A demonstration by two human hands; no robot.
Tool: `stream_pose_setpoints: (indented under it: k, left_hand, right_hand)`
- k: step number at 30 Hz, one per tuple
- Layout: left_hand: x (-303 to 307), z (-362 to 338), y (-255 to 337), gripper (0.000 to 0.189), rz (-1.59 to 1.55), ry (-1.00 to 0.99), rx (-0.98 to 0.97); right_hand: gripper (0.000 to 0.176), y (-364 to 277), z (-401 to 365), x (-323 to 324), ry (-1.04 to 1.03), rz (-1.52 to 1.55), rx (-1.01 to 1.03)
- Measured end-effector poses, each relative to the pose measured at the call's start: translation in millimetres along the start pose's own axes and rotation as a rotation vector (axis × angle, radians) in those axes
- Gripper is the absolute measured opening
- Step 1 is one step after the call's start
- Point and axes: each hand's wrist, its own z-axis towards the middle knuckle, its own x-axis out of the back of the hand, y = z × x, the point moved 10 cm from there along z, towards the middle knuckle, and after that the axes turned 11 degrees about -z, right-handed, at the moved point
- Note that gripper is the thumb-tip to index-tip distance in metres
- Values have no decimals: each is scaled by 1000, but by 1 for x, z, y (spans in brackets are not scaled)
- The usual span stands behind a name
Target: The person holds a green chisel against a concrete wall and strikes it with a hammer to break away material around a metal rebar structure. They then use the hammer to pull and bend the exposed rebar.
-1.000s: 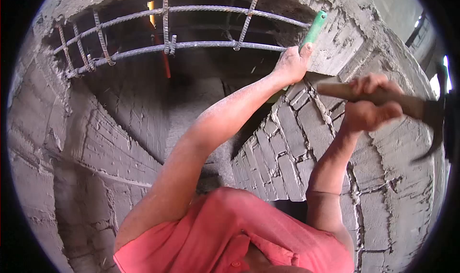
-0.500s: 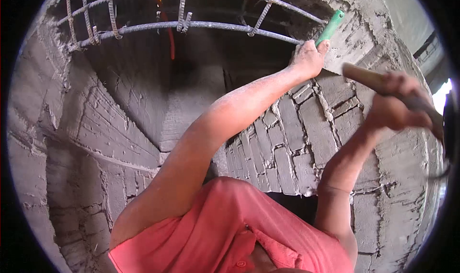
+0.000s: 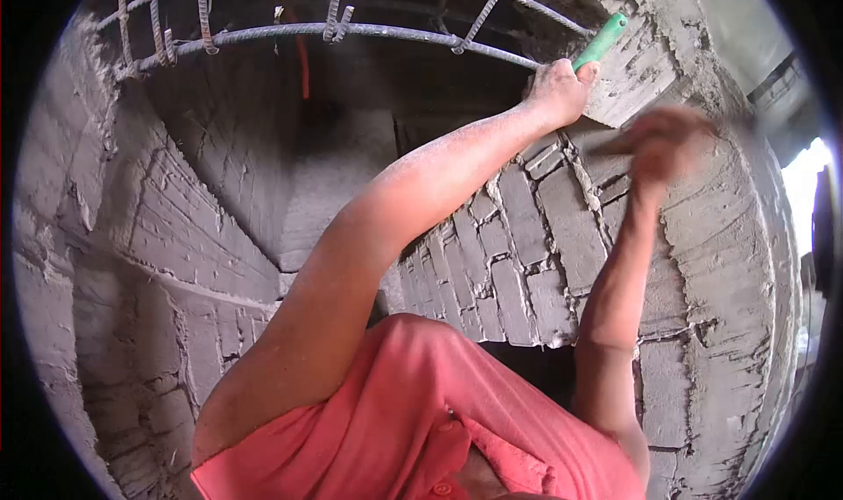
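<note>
My left hand (image 3: 560, 93) is closed around a green-handled tool (image 3: 604, 42). The handle's rounded end, with a small hole in it, points up and right; the rest of the tool is hidden behind the hand. This hand is beside the end of a curved steel bar, close to the rough mortar edge (image 3: 654, 48). To the right, my right hand (image 3: 672, 144) is smeared by motion in front of the brick wall (image 3: 575, 219). It grips a wooden-handled tool (image 3: 615, 143), blurred so that its head cannot be made out.
Curved, ribbed reinforcing bars (image 3: 386, 31) with short crosspieces span a dark opening at the top. A thin red cable (image 3: 304, 68) hangs there. Grey mortar-smeared walls (image 3: 202, 201) surround my body on both sides. Bright light (image 3: 806, 171) enters at far right.
My right hand has swung left and upward with the wooden-handled tool. My left hand keeps its grip on the green handle, and the whole view has shifted slightly.
</note>
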Motion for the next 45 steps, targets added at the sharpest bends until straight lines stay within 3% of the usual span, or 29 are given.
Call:
stream_pose_setpoints:
  k: [1,2,3,7,9,11,13,15,17,18,20,21,22,23,25,26,27,28,29,31,33,35,37,39,40,42,43,44,45]
  left_hand:
    - [4,1,2,67,6,17,1]
    - [1,3,2,68,4,-35,36]
    - [3,11,9,68,3,-27,12]
    - [6,10,5,71,71,-7,-17]
    - [-2,4,2,71,31,-63,45]
    - [0,4,5,71,33,-61,49]
    - [1,2,9,71,30,-62,55]
    - [2,-1,14,72,11,-60,41]
    - [5,1,18,72,14,-14,28]
    - [5,4,16,72,6,-12,34]
    - [-6,2,13,72,35,-149,94]
    - [-5,5,9,72,39,-143,93]
    - [-5,7,5,71,58,-130,58]
    - [-3,7,8,70,74,-121,25]
    - [-8,6,6,70,47,-142,66]
    - [-9,6,6,70,30,-132,70]
    - [-10,5,7,70,13,-124,74]
    - [-12,4,6,70,7,-126,75]
    - [-8,8,6,71,-8,-108,55]
    - [-6,6,5,72,-11,-97,33]
    - [-7,9,-1,72,34,-93,83]
    - [-9,12,-3,71,14,-77,52]
    - [-16,9,-3,69,-4,-144,95]
    - [-15,9,-3,68,-9,-135,79]
    - [-15,9,-3,68,-6,-137,75]
    - [-17,8,-2,67,-6,-137,71]
    - [-15,9,2,67,-11,-123,58]
    - [-14,6,1,66,-13,-113,53]
    - [-17,-1,-4,66,-6,-125,66]
  right_hand:
    - [41,41,-46,-68,-581,118,-697]
    - [38,40,-79,-75,-690,417,-1024]
    - [38,42,-69,-64,-672,420,-1007]
    - [52,24,11,23,-10,618,-780]
    - [59,27,46,54,191,984,-502]
    - [56,31,46,53,377,1131,-344]
    - [51,12,13,3,105,313,-262]
    - [44,41,-69,-80,-663,500,-1051]
    - [40,42,-63,-56,-567,614,-1218]
    - [40,40,-37,-35,-419,632,-1056]
    - [44,46,10,17,-124,435,-944]
    - [51,61,23,30,23,671,-958]
    - [63,64,45,44,42,930,-706]
    - [74,68,56,61,163,887,-636]
    - [76,82,62,63,259,1155,-270]
    - [76,70,44,43,264,1009,-316]
    - [65,48,21,17,197,672,-348]
    - [52,54,-26,-26,-175,317,-684]
    - [44,58,-81,-74,-581,475,-1068]
    - [42,29,-72,-57,-629,485,-1105]
    - [41,32,-53,-28,-371,697,-1118]
    - [49,41,-8,19,-31,718,-1052]
    - [63,39,47,63,206,927,-622]
    - [75,64,64,85,303,1000,-286]
    - [80,68,50,73,376,1028,-302]
    - [63,30,5,14,155,310,-332]
    - [50,59,-62,-55,-448,277,-759]
    - [44,41,-95,-81,-674,590,-1140]
    - [41,47,-95,-66,-647,411,-1049]
